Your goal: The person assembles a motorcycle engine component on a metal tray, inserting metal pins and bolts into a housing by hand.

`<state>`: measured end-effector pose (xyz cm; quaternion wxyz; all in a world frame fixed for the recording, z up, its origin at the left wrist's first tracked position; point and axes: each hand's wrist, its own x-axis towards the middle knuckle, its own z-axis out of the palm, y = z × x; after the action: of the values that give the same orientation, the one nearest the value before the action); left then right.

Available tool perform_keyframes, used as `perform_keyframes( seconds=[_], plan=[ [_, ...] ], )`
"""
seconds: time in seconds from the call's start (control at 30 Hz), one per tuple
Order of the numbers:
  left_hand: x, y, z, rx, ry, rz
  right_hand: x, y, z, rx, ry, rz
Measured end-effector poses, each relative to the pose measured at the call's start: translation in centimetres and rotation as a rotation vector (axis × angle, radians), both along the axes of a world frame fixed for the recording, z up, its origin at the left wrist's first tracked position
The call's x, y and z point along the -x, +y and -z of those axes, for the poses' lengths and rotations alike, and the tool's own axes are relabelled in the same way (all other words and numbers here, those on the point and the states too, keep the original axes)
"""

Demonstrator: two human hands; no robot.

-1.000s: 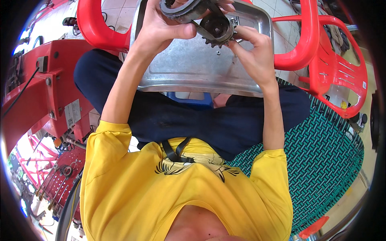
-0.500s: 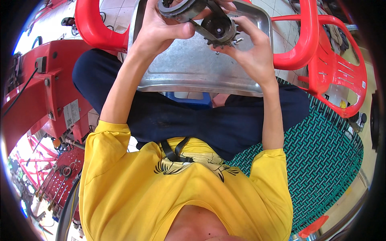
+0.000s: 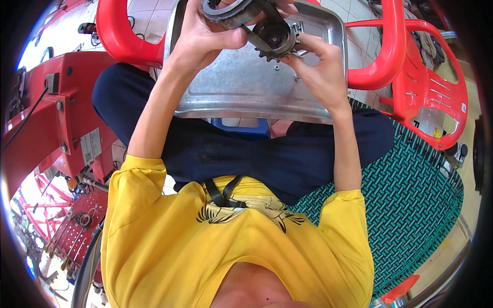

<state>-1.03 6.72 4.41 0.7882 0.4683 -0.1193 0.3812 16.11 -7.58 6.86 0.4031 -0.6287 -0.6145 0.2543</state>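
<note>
A dark, greasy metal part with a wide ring [image 3: 224, 20] at one end and a toothed gear wheel [image 3: 276, 43] at the other is held up above a metal tray [image 3: 205, 97]. My left hand [image 3: 203, 36] is closed round the ring end, its thumb lying along the ring's side. At the gear end my right hand [image 3: 323, 66] is closed, thumb and forefinger against the toothed rim. A short silver bolt [image 3: 302, 53] shows beside those fingertips; whether they grip it I cannot tell. Small nuts [image 3: 276, 68] and bolts lie on the tray beneath.
Red plastic chairs [image 3: 382, 66] stand on either side of the tray. A green woven seat [image 3: 390, 205] is at my right. On the left are a red machine frame [image 3: 41, 102] and a red perforated board [image 3: 87, 215] with tools. Below the tray is a blue stool [image 3: 241, 131].
The gear end has tipped and shifted slightly to the left. My right hand has moved a little left with it, uncovering small hardware on the tray. My left hand stays nearly still.
</note>
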Motion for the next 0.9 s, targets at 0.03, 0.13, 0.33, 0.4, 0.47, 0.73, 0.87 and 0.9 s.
perform_keyframes(
  seconds=[0.03, 0.13, 0.33, 0.4, 0.47, 0.73, 0.87, 0.9],
  plan=[
    [0.0, 0.0, -0.1, 0.004, 0.005, -0.002, 0.0, 0.0, -0.3, 0.0, -0.033, 0.018],
    [0.0, -1.0, -0.9, 0.086, 0.065, -0.039, 0.0, 0.0, -0.6, -0.031, -0.056, 0.047],
    [0.1, -0.1, -0.1, 0.026, -0.004, -0.013, -0.6, 0.2, -0.1, -0.035, -0.13, -0.076],
    [0.3, -0.3, 0.1, 0.034, 0.007, -0.017, -0.1, -0.3, -0.8, -0.005, -0.172, 0.04],
    [0.2, -0.5, 0.2, 0.019, -0.002, -0.027, 0.2, -0.1, -1.4, -0.01, -0.141, 0.047],
    [1.2, 1.3, 1.5, 0.008, 0.05, -0.088, -0.3, 0.0, 0.3, 0.134, 0.312, -0.192],
    [2.4, 2.4, 2.6, 0.132, 0.053, -0.193, 0.0, 0.4, 0.7, 0.139, 0.467, -0.057],
    [2.2, 2.3, 2.9, 0.164, 0.029, -0.19, 0.1, 0.4, 0.9, 0.069, 0.423, -0.018]
  ],
)
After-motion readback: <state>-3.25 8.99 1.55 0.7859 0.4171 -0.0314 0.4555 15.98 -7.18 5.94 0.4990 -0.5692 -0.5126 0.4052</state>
